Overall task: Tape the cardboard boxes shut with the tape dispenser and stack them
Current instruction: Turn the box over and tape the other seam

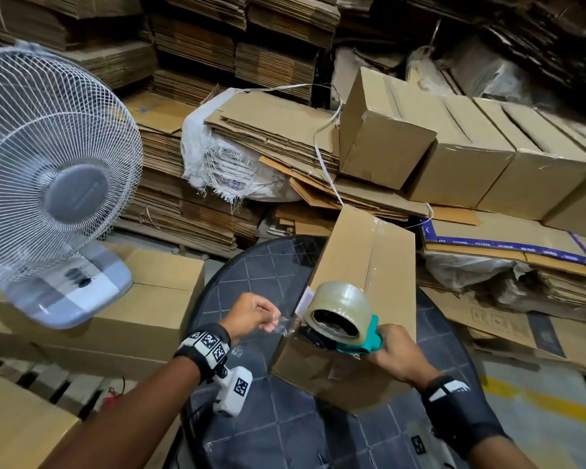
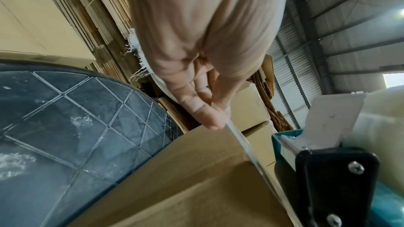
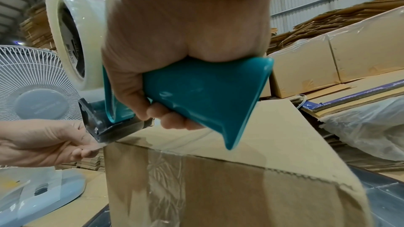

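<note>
Flattened cardboard stacks (image 1: 197, 45) fill the wall ahead of me, with a row of made-up boxes (image 1: 487, 157) leaning along the right side and a white fan (image 1: 48, 164) standing on another box to my left. Close in front sits the round dark worktop (image 1: 251, 275) with its pale diamond lines, and on it lies the cardboard box (image 1: 362, 265) I am working on, long side running away from me, its near end hanging toward my body.

My right hand (image 1: 398, 353) has its grip clamped round the teal handle of the tape dispenser (image 1: 344, 319), fingers curled underneath it as the right wrist view shows. The dispenser rests at the near top edge of the box, its clear roll upright above the black blade end, which points to my left.

My left hand (image 1: 251, 319) is just left of that blade, thumb and fingertips (image 2: 210, 118) pinched together on the loose end of the clear tape (image 1: 283, 326). The strip runs taut from my pinch to the dispenser mouth, over the box's corner. A crinkled band of tape already lies down the near end face of the box, and a strip shows along the top seam.
</note>
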{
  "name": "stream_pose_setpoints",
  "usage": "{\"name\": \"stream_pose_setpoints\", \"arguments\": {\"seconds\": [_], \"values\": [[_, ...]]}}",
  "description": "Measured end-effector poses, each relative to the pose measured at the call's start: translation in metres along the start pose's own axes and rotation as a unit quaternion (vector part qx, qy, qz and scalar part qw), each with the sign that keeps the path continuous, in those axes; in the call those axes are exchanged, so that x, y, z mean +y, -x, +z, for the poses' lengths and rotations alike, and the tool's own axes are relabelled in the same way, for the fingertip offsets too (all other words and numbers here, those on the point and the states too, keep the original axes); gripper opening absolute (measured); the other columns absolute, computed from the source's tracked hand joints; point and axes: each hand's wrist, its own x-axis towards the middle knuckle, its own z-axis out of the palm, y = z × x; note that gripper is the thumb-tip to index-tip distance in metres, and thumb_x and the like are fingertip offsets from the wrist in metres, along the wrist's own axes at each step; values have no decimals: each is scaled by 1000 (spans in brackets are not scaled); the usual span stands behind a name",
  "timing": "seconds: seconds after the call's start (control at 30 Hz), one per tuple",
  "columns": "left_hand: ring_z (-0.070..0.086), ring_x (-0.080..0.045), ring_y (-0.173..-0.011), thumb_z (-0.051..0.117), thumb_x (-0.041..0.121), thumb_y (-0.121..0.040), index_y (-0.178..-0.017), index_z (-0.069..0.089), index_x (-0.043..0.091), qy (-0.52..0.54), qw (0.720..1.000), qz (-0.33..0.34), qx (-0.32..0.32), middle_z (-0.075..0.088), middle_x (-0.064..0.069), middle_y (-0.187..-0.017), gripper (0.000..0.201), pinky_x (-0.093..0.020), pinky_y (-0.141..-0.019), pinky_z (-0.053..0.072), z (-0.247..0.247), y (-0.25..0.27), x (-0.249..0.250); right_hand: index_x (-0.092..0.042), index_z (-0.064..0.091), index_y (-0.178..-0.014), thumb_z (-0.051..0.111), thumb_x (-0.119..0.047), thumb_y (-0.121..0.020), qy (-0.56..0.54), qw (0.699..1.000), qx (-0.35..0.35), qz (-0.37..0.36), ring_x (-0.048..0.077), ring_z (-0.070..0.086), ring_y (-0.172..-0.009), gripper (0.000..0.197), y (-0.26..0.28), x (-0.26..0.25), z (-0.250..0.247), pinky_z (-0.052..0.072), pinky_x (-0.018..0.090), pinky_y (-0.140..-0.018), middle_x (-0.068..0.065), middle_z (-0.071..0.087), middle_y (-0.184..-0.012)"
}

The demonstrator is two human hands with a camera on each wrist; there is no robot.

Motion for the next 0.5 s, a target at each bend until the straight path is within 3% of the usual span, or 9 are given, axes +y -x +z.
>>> {"name": "stream_pose_setpoints", "arguments": {"seconds": [0.17, 0.27, 0.37, 0.43, 0.5], "values": [[62, -12, -50, 64, -12, -89, -83, 68, -4, 13, 1000, -19, 12, 68, -10, -62, 11, -21, -53, 53, 4, -8, -18, -21, 61, -75, 74, -19, -80, 11, 1000, -13, 6, 12, 61, -65, 13, -8, 4, 4, 43, 21, -54, -3, 66, -73], [64, -11, -50, 65, -9, -90, -82, 66, 1, 15, 999, -30, 19, 67, -9, -62, 12, -24, -54, 57, 19, -12, -32, -18, 66, -79, 75, -24, -80, 9, 1000, -13, 12, 14, 64, -68, 11, -14, 6, 6, 52, 30, -60, -2, 69, -76], [60, -10, -44, 64, -8, -91, -87, 60, 6, 15, 999, -25, 27, 61, -10, -60, 15, -28, -48, 54, 35, -18, -43, -14, 71, -81, 78, -29, -77, 7, 1000, -7, 13, 16, 66, -68, 17, -19, 10, 5, 54, 35, -63, -2, 71, -75], [57, -11, -43, 67, 1, -92, -101, 56, 14, -54, 998, -25, 26, 62, -5, -58, 19, -25, -45, 49, 39, -19, -53, -16, 71, -81, 79, -30, -77, 5, 1000, -12, 14, 14, 66, -68, 16, -19, 12, 4, 52, 30, -60, -4, 70, -73], [58, -7, -52, 72, 13, -91, -112, 55, 22, -163, 985, -40, 34, 65, -2, -73, 29, -18, -51, 44, 36, -15, -65, -17, 72, -82, 79, -31, -78, -7, 1000, -14, 7, 10, 65, -67, 16, -18, 14, 3, 50, 26, -60, -6, 70, -73]]}}
